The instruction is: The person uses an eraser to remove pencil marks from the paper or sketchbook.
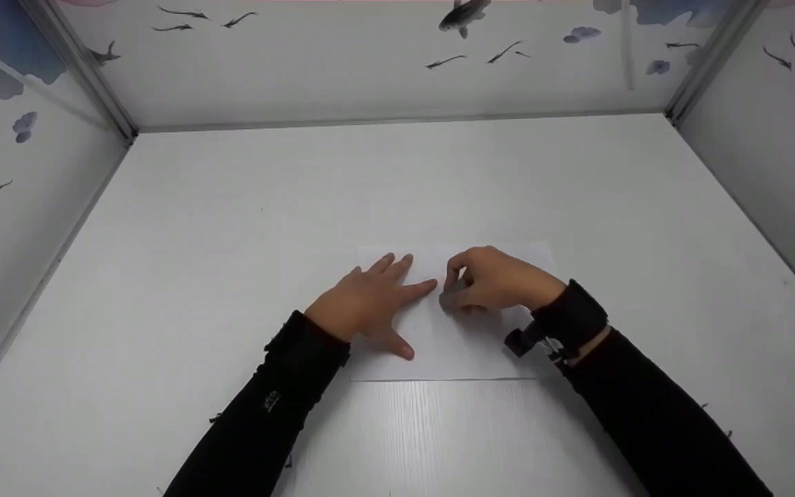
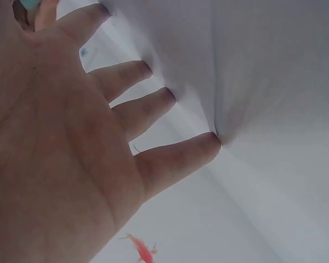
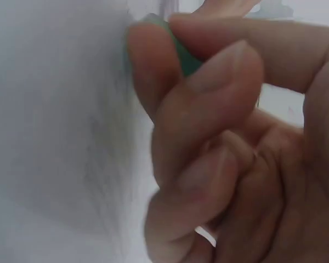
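One white sheet (image 1: pixel 446 348), long axis left-to-right

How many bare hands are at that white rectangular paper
2: the bare left hand, fingers spread on the left side of the white rectangular paper, and the bare right hand, pinching a small green object over its right side.

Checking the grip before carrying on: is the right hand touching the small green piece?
Touching. The right wrist view shows the right hand pinching the small green piece, its fingers directly against it.
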`<action>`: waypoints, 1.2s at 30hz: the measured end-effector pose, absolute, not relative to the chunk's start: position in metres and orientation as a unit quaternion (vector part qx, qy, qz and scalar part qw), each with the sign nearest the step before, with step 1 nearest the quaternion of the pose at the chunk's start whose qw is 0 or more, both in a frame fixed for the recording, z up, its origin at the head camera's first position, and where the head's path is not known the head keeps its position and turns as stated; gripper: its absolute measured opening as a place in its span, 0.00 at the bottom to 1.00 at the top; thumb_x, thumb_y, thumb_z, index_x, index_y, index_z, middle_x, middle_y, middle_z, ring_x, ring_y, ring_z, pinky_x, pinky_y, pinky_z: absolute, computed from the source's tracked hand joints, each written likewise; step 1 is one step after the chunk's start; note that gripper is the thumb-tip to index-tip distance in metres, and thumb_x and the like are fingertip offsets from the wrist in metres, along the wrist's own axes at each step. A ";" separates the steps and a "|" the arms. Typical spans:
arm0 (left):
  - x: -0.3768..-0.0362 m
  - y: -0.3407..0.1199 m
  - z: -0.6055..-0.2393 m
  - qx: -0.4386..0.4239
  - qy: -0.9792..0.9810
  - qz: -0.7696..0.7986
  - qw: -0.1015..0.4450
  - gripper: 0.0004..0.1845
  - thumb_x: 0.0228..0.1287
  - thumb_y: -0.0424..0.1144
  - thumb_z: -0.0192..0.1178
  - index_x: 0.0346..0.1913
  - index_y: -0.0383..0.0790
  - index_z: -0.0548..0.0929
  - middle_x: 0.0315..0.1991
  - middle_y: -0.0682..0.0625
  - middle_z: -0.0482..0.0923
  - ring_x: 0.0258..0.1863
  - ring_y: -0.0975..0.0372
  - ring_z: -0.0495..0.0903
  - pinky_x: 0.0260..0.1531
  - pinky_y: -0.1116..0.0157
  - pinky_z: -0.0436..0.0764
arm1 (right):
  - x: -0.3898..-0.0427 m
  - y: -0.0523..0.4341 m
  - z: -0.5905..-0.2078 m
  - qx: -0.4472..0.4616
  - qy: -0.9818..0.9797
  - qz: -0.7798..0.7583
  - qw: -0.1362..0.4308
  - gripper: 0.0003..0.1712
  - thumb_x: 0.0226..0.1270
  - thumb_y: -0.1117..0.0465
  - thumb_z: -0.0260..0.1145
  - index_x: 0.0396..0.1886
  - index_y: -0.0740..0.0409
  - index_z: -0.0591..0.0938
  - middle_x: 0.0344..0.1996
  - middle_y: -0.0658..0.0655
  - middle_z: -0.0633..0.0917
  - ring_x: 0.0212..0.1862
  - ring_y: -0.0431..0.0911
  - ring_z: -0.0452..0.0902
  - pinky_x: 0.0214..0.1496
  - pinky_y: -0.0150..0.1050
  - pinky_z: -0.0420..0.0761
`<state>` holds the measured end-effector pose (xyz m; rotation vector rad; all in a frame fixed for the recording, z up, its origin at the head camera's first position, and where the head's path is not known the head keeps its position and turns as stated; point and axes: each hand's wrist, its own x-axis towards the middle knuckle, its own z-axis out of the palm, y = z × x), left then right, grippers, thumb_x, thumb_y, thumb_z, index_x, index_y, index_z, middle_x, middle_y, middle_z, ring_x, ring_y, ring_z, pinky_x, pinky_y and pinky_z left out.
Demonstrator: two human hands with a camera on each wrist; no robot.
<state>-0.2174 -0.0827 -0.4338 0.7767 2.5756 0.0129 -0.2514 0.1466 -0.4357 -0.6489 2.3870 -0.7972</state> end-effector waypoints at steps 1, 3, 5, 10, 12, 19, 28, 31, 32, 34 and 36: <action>-0.217 -0.083 -0.434 0.279 0.933 0.009 0.225 0.57 0.59 0.66 0.76 0.87 0.65 0.55 0.88 0.44 0.40 0.87 0.47 0.39 0.78 0.37 0.56 | -0.252 0.147 -0.436 -0.240 0.887 -0.297 0.261 0.02 0.67 0.65 0.70 0.38 0.56 0.87 0.20 0.52 0.87 0.21 0.42 0.79 0.28 0.35 0.77; -0.217 -0.083 -0.434 0.280 0.934 0.008 0.223 0.57 0.59 0.66 0.76 0.87 0.65 0.55 0.88 0.44 0.40 0.87 0.47 0.39 0.78 0.37 0.57 | -0.252 0.146 -0.437 -0.247 0.882 -0.298 0.269 0.02 0.68 0.64 0.71 0.38 0.56 0.87 0.21 0.52 0.88 0.22 0.42 0.81 0.28 0.36 0.79; -0.218 -0.083 -0.435 0.280 0.934 0.008 0.223 0.58 0.59 0.67 0.75 0.87 0.65 0.54 0.88 0.44 0.40 0.87 0.47 0.39 0.78 0.37 0.57 | -0.252 0.146 -0.438 -0.263 0.874 -0.295 0.284 0.02 0.68 0.65 0.71 0.39 0.56 0.87 0.21 0.52 0.88 0.22 0.42 0.81 0.27 0.36 0.79; -0.218 -0.083 -0.436 0.275 0.935 0.012 0.224 0.58 0.58 0.68 0.76 0.87 0.66 0.54 0.89 0.45 0.40 0.87 0.48 0.39 0.79 0.37 0.56 | -0.253 0.147 -0.440 -0.252 0.879 -0.301 0.270 0.02 0.68 0.64 0.71 0.38 0.56 0.87 0.20 0.51 0.86 0.21 0.41 0.78 0.27 0.35 0.76; -0.219 -0.082 -0.436 0.276 0.934 0.009 0.225 0.58 0.58 0.68 0.76 0.87 0.66 0.54 0.89 0.45 0.40 0.87 0.48 0.39 0.79 0.37 0.56 | -0.253 0.148 -0.440 -0.253 0.877 -0.304 0.273 0.02 0.68 0.64 0.71 0.38 0.56 0.87 0.20 0.51 0.86 0.21 0.41 0.77 0.27 0.35 0.76; -0.221 -0.082 -0.436 0.281 0.933 -0.005 0.226 0.58 0.59 0.67 0.75 0.87 0.65 0.53 0.88 0.44 0.40 0.87 0.47 0.40 0.78 0.37 0.58 | -0.258 0.150 -0.444 -0.220 0.896 -0.306 0.236 0.06 0.70 0.60 0.73 0.42 0.57 0.88 0.23 0.53 0.87 0.24 0.43 0.79 0.29 0.36 0.78; -0.218 -0.083 -0.436 0.279 0.935 -0.005 0.217 0.58 0.58 0.68 0.75 0.87 0.65 0.55 0.88 0.43 0.41 0.87 0.47 0.41 0.78 0.37 0.60 | -0.256 0.145 -0.446 -0.188 0.909 -0.309 0.207 0.07 0.70 0.62 0.69 0.44 0.60 0.84 0.28 0.55 0.88 0.28 0.44 0.81 0.31 0.37 0.80; -0.219 -0.083 -0.436 0.284 0.935 -0.015 0.214 0.58 0.58 0.69 0.75 0.87 0.64 0.54 0.88 0.43 0.41 0.87 0.47 0.41 0.77 0.38 0.61 | -0.257 0.145 -0.445 -0.183 0.914 -0.302 0.199 0.09 0.70 0.60 0.70 0.44 0.60 0.85 0.28 0.55 0.88 0.28 0.44 0.81 0.31 0.37 0.78; -0.219 -0.082 -0.436 0.283 0.935 -0.015 0.215 0.58 0.59 0.68 0.75 0.87 0.65 0.54 0.88 0.44 0.41 0.87 0.47 0.41 0.77 0.38 0.60 | -0.257 0.146 -0.445 -0.171 0.922 -0.297 0.181 0.09 0.70 0.59 0.70 0.43 0.61 0.85 0.29 0.55 0.88 0.29 0.44 0.80 0.33 0.37 0.78; -0.219 -0.082 -0.435 0.281 0.935 -0.014 0.217 0.58 0.59 0.68 0.75 0.87 0.65 0.54 0.88 0.44 0.41 0.87 0.47 0.41 0.78 0.38 0.60 | -0.257 0.146 -0.446 -0.149 0.935 -0.288 0.146 0.09 0.70 0.60 0.69 0.43 0.61 0.85 0.31 0.55 0.87 0.32 0.45 0.80 0.35 0.38 0.78; -0.219 -0.081 -0.435 0.279 0.935 -0.009 0.219 0.58 0.58 0.68 0.75 0.87 0.65 0.54 0.88 0.44 0.41 0.87 0.47 0.40 0.78 0.37 0.59 | -0.256 0.145 -0.447 -0.152 0.937 -0.282 0.137 0.08 0.71 0.61 0.68 0.44 0.61 0.85 0.33 0.55 0.87 0.34 0.45 0.79 0.37 0.39 0.78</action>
